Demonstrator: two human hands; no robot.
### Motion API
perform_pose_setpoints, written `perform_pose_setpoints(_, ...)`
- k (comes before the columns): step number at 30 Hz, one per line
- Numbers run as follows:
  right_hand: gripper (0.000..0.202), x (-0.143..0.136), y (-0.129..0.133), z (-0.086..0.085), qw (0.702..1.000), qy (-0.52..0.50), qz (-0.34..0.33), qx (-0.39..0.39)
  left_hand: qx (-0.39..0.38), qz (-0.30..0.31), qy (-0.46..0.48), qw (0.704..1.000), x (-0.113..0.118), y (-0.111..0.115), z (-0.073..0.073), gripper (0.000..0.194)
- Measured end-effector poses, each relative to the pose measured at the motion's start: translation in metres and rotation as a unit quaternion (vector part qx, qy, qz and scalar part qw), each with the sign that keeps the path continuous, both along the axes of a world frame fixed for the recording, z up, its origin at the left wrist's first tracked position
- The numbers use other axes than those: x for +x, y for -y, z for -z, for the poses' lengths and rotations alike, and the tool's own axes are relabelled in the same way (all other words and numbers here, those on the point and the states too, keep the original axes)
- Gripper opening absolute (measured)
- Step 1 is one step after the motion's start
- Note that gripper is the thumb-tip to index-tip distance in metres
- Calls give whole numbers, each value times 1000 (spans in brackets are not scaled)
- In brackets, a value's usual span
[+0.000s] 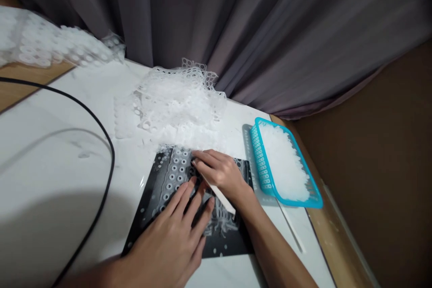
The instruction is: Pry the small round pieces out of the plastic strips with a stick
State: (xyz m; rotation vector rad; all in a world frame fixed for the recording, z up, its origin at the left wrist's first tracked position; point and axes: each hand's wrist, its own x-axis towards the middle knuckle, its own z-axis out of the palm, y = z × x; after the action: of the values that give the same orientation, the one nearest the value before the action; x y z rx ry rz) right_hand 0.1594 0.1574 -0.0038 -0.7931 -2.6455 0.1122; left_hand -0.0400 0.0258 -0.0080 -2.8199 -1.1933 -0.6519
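Observation:
My left hand [175,229] lies flat with its fingers apart on a translucent plastic sheet [176,168] with rows of round rings. This sheet rests on a black mat [140,220]. Closed around a thin white stick [221,199], my right hand [224,173] works at the sheet just ahead of the left fingers. The stick's far tip is hidden under the fingers. Small round bits are scattered on the mat, and torn plastic strips lie near its lower part.
Behind the mat is a heap of punched-out plastic sheets [178,99]. At right stands a blue basket [261,162] filled with white pieces [285,162], and another thin white stick [292,227] lies beside it. A black cable [113,157] curves across the left. More ringed sheets [67,45] lie far left.

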Motion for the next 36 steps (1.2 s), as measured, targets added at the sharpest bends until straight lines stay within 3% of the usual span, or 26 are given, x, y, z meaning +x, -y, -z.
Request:
perform_pose_setpoints(5,20,-1,-6,7,999,-38,19,-29,-8,2,0,1000,-1,0,2,65)
perform_pose_setpoints(8,21,-7,-7,4,987,-116,64,-88,-10,5,0,1000,-2,-1,2,66)
perform_pose_setpoints(13,16,-19,-9,-7,910,-289,172,-241,-4,7,-2,1000,-2,2,3,65)
perform_pose_setpoints(20,16,-15,-17,-9,851,-358,230,-308,60,4,-8,998,-2,-3,6,66)
perform_pose_setpoints(24,22,7,-18,-23,826,-416,253,-285,78,5,-11,997,-2,-3,8,64)
perform_pose_setpoints(27,26,39,-15,-46,835,-411,293,-221,80,-1,-11,997,-2,-2,8,65)
perform_pose_setpoints(31,25,100,-12,-73,868,-293,400,-43,63,2,-22,998,-7,-16,1,63)
perform_pose_setpoints(33,23,129,-12,-77,857,-203,473,21,49,-7,-30,998,-12,-29,-3,62)
perform_pose_setpoints(36,24,148,-10,-75,853,-159,494,59,37,-26,-37,998,-16,-46,-3,63)
